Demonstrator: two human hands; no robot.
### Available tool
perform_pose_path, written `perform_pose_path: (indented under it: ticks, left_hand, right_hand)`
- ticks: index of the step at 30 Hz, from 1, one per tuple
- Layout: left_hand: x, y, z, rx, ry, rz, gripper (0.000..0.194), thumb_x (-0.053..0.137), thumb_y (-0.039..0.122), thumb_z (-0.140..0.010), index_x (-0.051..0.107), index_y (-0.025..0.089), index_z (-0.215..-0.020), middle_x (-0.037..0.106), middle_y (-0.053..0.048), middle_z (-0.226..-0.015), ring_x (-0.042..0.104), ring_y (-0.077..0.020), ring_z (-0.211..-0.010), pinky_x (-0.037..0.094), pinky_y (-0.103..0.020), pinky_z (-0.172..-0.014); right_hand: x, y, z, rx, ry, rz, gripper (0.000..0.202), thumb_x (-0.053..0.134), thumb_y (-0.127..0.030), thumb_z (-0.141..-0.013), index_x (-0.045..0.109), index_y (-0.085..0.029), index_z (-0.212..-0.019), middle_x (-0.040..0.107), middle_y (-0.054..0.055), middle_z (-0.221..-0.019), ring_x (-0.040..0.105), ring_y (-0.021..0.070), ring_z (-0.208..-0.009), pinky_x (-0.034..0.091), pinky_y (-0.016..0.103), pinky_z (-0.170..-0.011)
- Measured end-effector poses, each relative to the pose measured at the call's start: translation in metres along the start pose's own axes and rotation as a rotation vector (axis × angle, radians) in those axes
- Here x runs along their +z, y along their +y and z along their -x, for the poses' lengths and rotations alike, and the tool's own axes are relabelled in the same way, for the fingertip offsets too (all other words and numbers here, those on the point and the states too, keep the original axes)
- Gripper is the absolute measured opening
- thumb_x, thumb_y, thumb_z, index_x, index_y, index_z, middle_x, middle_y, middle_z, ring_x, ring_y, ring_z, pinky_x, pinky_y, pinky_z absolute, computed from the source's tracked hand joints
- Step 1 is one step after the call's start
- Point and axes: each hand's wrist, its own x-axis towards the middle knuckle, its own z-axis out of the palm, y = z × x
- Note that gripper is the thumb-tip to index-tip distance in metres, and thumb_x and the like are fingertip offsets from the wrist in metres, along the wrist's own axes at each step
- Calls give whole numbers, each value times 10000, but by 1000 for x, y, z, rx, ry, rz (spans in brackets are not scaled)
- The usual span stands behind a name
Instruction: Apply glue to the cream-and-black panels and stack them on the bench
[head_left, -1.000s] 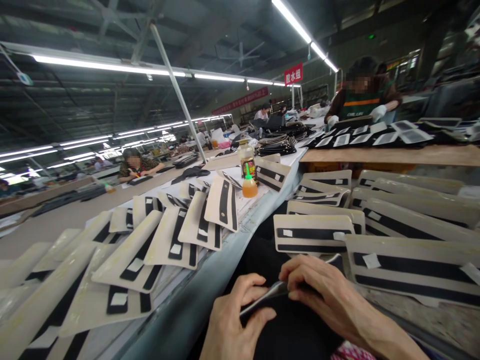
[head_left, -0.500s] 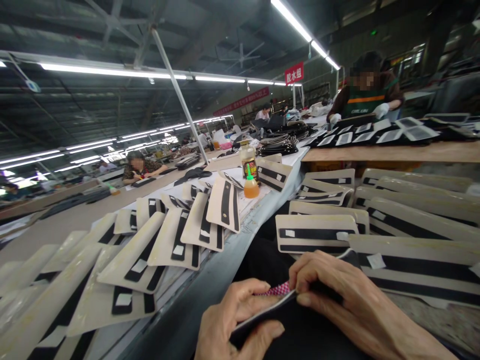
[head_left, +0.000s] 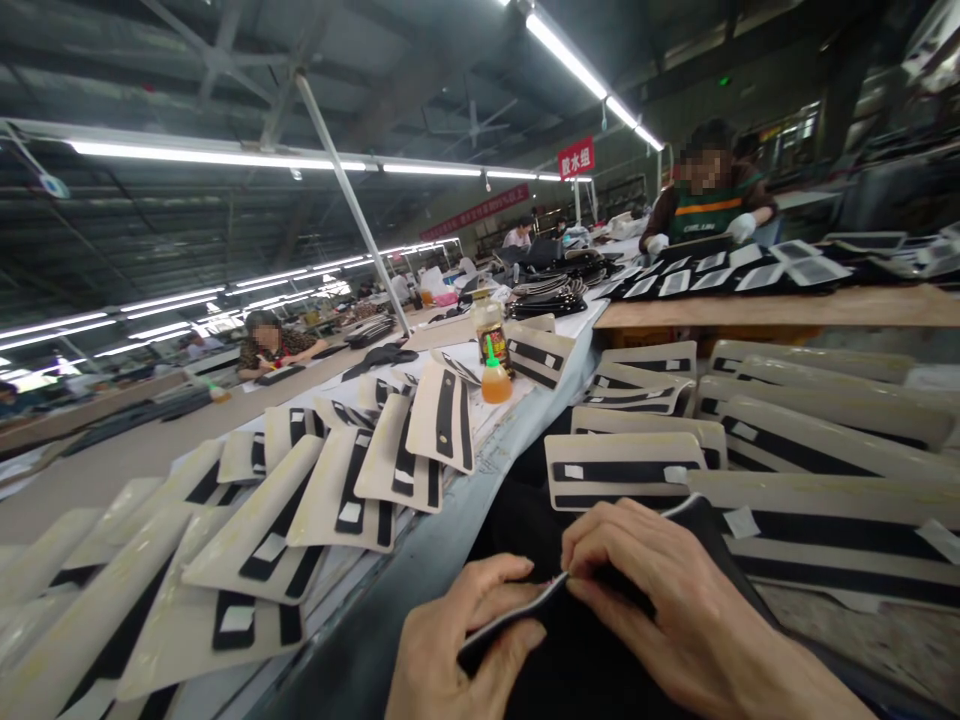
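Note:
Low in the view, a black panel with a pale edge point(head_left: 517, 612) is pinched between both of my hands. My left hand point(head_left: 469, 640) grips its left end, thumb in front and fingers behind. Against the same edge, farther right, my right hand point(head_left: 645, 600) presses with thumb and fingertips closed. A dark corner of the panel rises behind the right hand. Most of its face is lost against dark clothing, so its full shape is hard to tell. Beige panels with black strips point(head_left: 626, 470) stand just beyond my right hand.
Many similar beige panels point(head_left: 345, 490) overlap along the table point(head_left: 491, 440) at left. A glue bottle with a green tip point(head_left: 495, 375) stands by a larger labelled bottle point(head_left: 487, 325). A co-worker in white gloves point(head_left: 705, 215) works at a bench with black pieces point(head_left: 727, 270).
My right hand has shifted slightly left along the panel's edge. Pink patterned material that showed between my hands is now almost hidden. The view has turned a little.

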Motion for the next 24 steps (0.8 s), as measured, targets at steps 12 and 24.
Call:
perform_pose_path:
  ticks: [12,24]
  left_hand:
    - [22,-12,-6,458,15,-833,238,456,157,-1004,626,181,-1169,779,5,-780,727,-189,-627,538,-310,-582]
    - [25,-14,-2,421,88,-568,206,504,77,-972,592,242,-1059,747,42,-697,690,-118,-510,510,-197,-557]
  right_hand:
    - [13,2,1,-78,68,148,161,488,-82,-965,496,-237,-920,677,-14,-842,633,138,-711,492,289,-664]
    - [-1,-3,3,1,141,130,57,620,-284,-946,664,-269,-979,710,70,-946,694,223,-843,569,345,-727]
